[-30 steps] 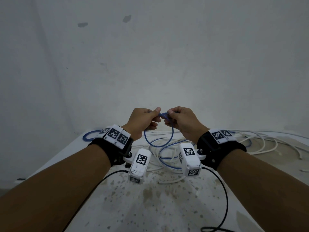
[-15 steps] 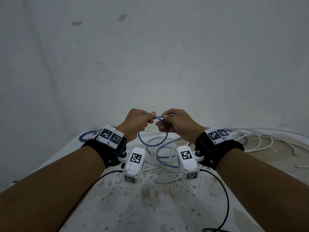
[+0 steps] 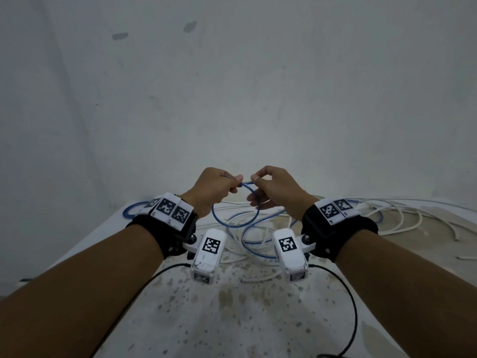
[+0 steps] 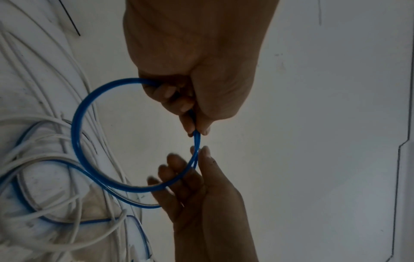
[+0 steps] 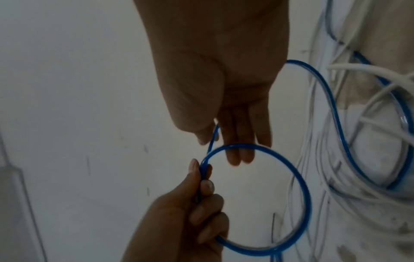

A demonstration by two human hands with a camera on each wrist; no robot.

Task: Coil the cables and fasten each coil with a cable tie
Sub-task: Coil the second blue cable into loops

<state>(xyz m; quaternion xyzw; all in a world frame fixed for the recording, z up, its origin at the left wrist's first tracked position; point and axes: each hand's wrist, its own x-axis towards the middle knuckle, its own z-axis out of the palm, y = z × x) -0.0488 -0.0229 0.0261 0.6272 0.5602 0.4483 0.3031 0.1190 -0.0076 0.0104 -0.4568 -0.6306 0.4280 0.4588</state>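
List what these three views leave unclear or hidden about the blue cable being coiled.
- Blue cable ends: no view shows them; white cables cover its tail.
- Inside the left hand: the fist hides how many turns it grips.
- Right hand: motion blur on its fingers.
- Cable tie: none identifiable.

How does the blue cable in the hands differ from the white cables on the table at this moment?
The blue cable is pinched by the left hand and the right hand and lifted; the white cables lie untouched on the table. The blue cable forms one round loop between the hands; the white cables sprawl in loose, uneven curves. Neither shows a cable tie, and the blue cable's free length trails into the same tangle.
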